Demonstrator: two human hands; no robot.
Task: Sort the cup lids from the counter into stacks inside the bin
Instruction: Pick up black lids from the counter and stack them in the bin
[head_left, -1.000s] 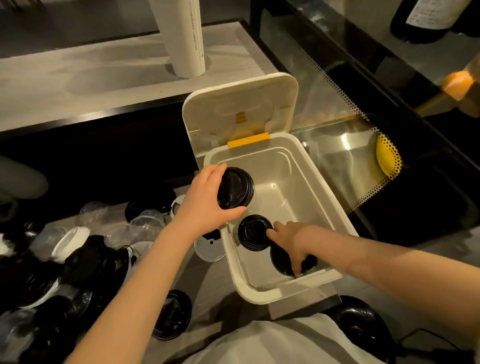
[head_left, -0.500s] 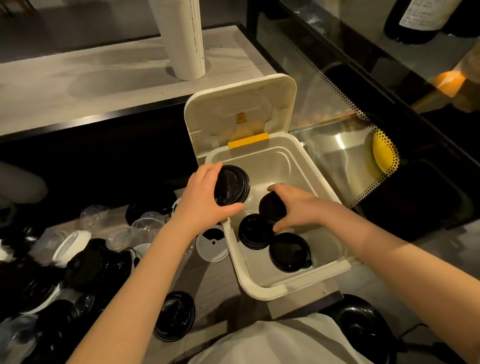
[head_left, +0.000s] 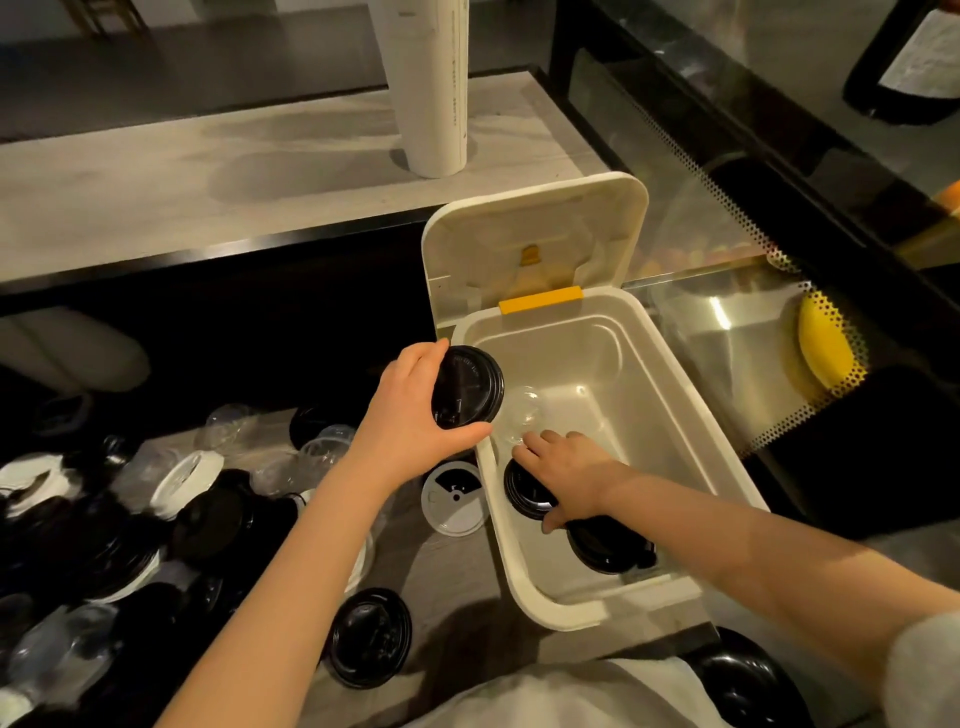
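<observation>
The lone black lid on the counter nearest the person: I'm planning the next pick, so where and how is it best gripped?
Take the lone black lid by its rim, from above, thumb and fingers on opposite edges. It lies flat on the counter, apart from the pile, so its whole round rim is probably reachable.

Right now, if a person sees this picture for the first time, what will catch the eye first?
First the open white bin at centre right, where the left hand holds a black lid over its rim and the right hand grips a low stack of black lids on its floor. Next, the dark heap of lids on the counter at lower left.
</observation>
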